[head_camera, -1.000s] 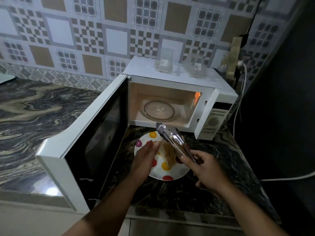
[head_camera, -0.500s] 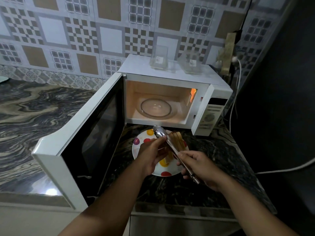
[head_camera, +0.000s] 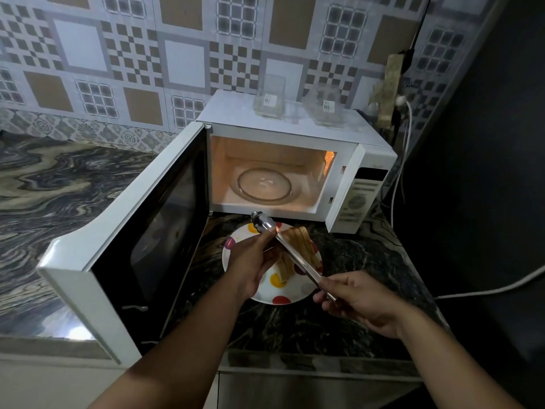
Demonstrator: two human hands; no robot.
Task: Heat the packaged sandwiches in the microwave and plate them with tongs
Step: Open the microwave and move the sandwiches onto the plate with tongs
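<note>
1. The tongs [head_camera: 290, 252] are held at both ends: the fingers [head_camera: 267, 237] of the left hand [head_camera: 250, 265] are pinched on the shaft just below the hinged end, and the fingers [head_camera: 324, 293] of the right hand [head_camera: 358, 299] are curled shut around the tip end.
2. The tong arms are seen pressed together; nothing is gripped between them.
3. The sandwiches [head_camera: 298, 249] lie on the spotted plate [head_camera: 265, 292], directly under the tongs and just in front of the microwave [head_camera: 295, 160], on the desk [head_camera: 295, 326].
4. The microwave stands open, lit and with only its glass turntable [head_camera: 264, 185] inside, so plating is judged nearly complete.
5. A slip is possible: with two light pinches on smooth metal, the tongs could drop onto the sandwiches and knock them off the plate.
6. The left forearm passes close to the open door [head_camera: 141, 231]; a careless withdrawal could bump it.
7. Both arms reach forward from the near edge, wrists angled inward over the plate.
</note>
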